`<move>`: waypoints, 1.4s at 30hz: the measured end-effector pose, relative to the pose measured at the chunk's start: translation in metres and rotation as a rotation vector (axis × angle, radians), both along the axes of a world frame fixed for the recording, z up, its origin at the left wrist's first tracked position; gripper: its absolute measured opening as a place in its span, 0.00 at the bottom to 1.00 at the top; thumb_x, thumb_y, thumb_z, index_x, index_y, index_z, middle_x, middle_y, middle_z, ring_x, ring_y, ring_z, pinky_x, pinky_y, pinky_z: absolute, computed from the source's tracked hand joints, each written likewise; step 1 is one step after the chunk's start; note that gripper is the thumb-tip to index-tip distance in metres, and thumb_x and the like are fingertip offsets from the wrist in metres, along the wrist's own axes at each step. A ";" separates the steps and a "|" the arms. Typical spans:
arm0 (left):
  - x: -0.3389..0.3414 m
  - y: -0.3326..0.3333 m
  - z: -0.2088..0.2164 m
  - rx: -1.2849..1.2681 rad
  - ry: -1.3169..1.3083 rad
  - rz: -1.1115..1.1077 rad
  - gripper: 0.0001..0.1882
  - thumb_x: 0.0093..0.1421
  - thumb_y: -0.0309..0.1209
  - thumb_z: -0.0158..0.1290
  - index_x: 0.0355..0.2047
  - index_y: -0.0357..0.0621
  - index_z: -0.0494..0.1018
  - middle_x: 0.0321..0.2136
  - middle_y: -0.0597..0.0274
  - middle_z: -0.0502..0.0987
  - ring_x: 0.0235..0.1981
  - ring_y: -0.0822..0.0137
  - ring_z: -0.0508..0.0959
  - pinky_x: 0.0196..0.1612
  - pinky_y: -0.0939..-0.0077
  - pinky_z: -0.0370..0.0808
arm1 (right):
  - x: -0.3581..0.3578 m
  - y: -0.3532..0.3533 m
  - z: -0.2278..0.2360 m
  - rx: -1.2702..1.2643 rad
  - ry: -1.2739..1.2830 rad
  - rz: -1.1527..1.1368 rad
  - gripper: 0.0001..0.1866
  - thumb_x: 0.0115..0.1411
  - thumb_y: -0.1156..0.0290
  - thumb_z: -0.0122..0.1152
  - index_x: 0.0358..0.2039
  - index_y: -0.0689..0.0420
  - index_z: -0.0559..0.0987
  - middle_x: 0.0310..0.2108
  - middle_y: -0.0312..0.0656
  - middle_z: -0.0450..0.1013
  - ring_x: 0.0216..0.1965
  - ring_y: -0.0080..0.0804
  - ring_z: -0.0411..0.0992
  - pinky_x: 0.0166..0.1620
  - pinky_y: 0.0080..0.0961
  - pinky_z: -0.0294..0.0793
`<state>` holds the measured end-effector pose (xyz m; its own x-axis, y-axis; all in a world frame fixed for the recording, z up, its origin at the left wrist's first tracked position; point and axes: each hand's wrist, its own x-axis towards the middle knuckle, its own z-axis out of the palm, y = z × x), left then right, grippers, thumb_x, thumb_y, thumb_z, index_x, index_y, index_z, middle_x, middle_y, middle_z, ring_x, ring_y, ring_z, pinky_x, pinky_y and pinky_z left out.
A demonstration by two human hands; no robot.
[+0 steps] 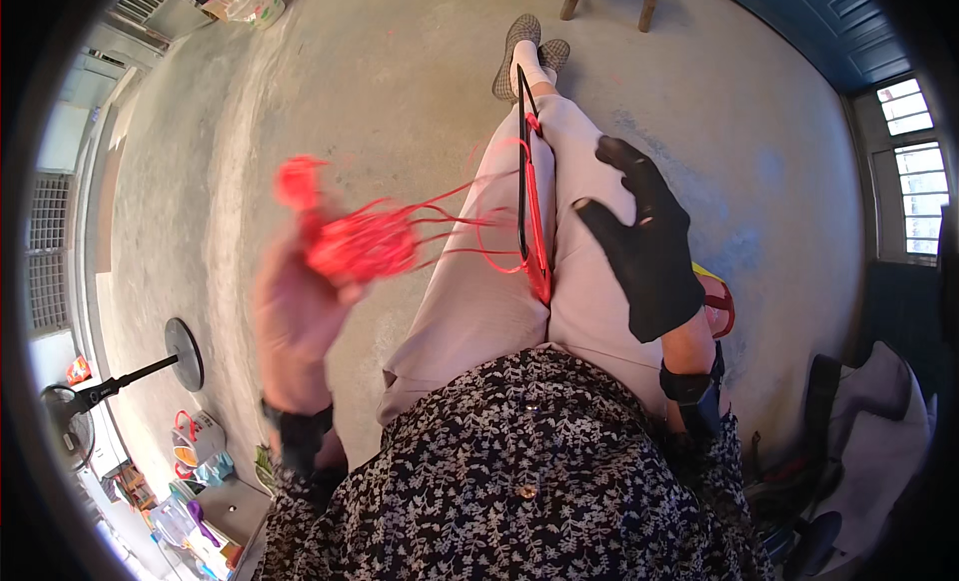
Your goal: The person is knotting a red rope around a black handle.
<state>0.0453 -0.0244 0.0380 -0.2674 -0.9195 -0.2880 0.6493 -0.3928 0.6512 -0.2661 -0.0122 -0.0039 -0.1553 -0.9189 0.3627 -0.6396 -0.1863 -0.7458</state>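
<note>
Motion blurs the person's left hand (pixel 292 306) and the red cord bundle (pixel 365 243), which hides some fingers. Wooden furniture legs (pixel 649 6) are cut off at the top edge. The gloved right hand (pixel 651 251) partly hides a yellow-and-red object (pixel 718 303).

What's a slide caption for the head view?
Left hand holds red cord running to a black frame; gloved right hand open.

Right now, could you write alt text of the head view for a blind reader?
A bare left hand holds a bundle of red cord, its strands reaching toward a black-and-red frame over the person's legs; the black-gloved right hand is open at right.
</note>
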 end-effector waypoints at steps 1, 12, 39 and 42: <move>-0.020 0.006 0.031 0.044 0.014 0.403 0.22 0.62 0.43 0.51 0.51 0.42 0.67 0.32 0.66 0.73 0.25 0.68 0.73 0.26 0.73 0.71 | 0.005 -0.002 0.009 -0.001 0.002 -0.003 0.26 0.50 0.66 0.69 0.49 0.58 0.74 0.41 0.46 0.74 0.41 0.37 0.74 0.46 0.30 0.73; 0.072 0.002 0.070 -0.481 -0.041 0.358 0.09 0.66 0.33 0.48 0.29 0.46 0.63 0.21 0.71 0.59 0.23 0.75 0.62 0.27 0.81 0.65 | 0.031 0.023 0.067 0.681 -0.806 0.578 0.08 0.61 0.72 0.57 0.33 0.65 0.78 0.23 0.37 0.73 0.27 0.22 0.72 0.35 0.22 0.70; -0.059 -0.009 -0.035 -0.279 -0.588 0.007 0.17 0.60 0.26 0.55 0.48 0.36 0.67 0.38 0.63 0.76 0.38 0.75 0.74 0.41 0.79 0.73 | -0.023 0.014 0.011 0.236 -0.204 -0.029 0.12 0.60 0.69 0.57 0.44 0.58 0.76 0.34 0.42 0.77 0.31 0.35 0.73 0.37 0.25 0.72; -0.051 -0.010 -0.023 -0.401 -0.818 0.085 0.14 0.61 0.24 0.52 0.48 0.36 0.69 0.37 0.61 0.77 0.37 0.74 0.76 0.42 0.77 0.74 | -0.024 0.011 -0.001 0.085 -0.052 -0.091 0.10 0.59 0.69 0.59 0.41 0.56 0.78 0.33 0.42 0.78 0.30 0.33 0.73 0.36 0.27 0.72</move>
